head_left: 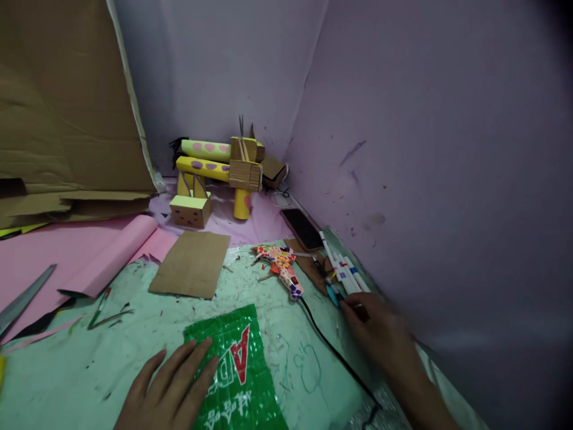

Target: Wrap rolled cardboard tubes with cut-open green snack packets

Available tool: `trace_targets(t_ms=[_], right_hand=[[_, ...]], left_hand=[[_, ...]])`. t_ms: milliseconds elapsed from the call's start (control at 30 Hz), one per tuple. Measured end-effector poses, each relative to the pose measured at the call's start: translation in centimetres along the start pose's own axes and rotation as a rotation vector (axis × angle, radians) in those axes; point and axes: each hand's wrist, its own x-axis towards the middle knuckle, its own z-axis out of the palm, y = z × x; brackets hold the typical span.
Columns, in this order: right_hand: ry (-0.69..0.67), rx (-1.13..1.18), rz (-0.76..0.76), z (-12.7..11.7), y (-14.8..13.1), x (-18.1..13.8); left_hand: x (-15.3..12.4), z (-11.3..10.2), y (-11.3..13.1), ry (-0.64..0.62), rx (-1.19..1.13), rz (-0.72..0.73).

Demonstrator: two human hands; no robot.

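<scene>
My left hand [168, 388] lies flat, fingers spread, on the near edge of a green plastic sheet [242, 370] with red and white print, on the pale green mat [89, 364]. Off to the right, my right hand [378, 334] reaches toward a row of white markers [347, 272] along the wall; its fingertips pinch a small dark item beside a teal-tipped one [333, 294]. A glue gun [283, 269] covered in colourful stickers lies just left of the markers, its black cord [331, 349] running toward me under my right wrist.
A brown cardboard square [192, 263] lies ahead. Yellow paper-tube and cardboard figures [215, 176] stand in the corner. A black phone [307, 229] rests by the purple wall. Pink paper [102, 257], a metal ruler [22, 301] and large cardboard sheets [62, 107] fill the left.
</scene>
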Motion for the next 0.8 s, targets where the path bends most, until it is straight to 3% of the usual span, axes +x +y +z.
trace_targets(t_ms=[267, 433, 567, 667, 800], right_hand=[[-0.061, -0.184, 0.189, 0.0, -0.2, 1.4], [-0.083, -0.286, 0.241, -0.5, -0.4, 2.1], [-0.115, -0.357, 0.270, -1.0, -0.8, 2.2], [-0.119, -0.376, 0.259, -1.2, -0.7, 2.1], [-0.003, -0.195, 0.063, -0.6, -1.3, 2.7]], left_hand=[[0.1, -0.4, -0.3, -0.003, 0.024, 0.063], [0.0, -0.1, 0.1, 0.001, -0.004, -0.011], [-0.2, 0.0, -0.3, -0.003, 0.015, 0.042], [-0.3, 0.1, -0.5, -0.030, 0.014, 0.048], [-0.3, 0.0, -0.4, -0.028, 0.005, 0.042]])
